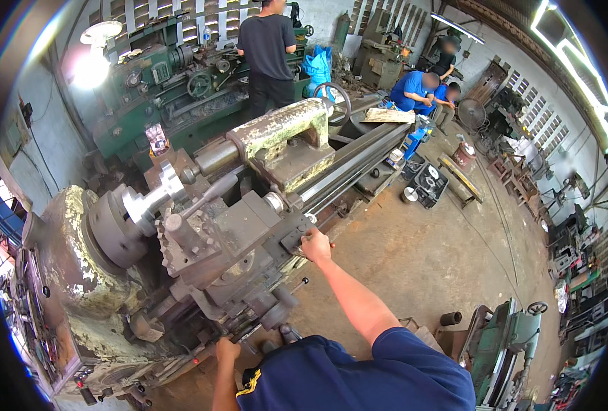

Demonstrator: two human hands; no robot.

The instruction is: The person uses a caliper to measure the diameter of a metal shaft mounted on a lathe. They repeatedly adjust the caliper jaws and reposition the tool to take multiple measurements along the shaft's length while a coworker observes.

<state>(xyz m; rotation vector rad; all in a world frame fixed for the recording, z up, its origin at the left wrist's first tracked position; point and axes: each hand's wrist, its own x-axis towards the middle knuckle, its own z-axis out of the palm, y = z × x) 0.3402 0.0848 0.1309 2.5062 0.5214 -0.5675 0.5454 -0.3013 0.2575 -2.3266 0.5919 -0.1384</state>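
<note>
Before me stands a large metal lathe with worn yellow-green paint. Its chuck (115, 226) grips a shiny stepped metal workpiece (152, 201), whose wide flange faces the tailstock (280, 140). Beside the workpiece sits the tool post (180, 233) on the carriage, with a lever (219, 186) slanting up from it. My right hand (316, 244) is closed at the carriage's right end, by a dark block (293, 236); what its fingers hold is hidden. Lower down, my left hand (228, 349) is closed at the carriage front, on something I cannot make out.
A person in dark clothes (268, 58) stands at a green lathe (201, 85) behind. Two people in blue (413, 89) crouch farther right. An open black tool case (428, 181) and a yellow-edged bench (460, 179) are on the floor. Another green machine (499, 349) stands at lower right.
</note>
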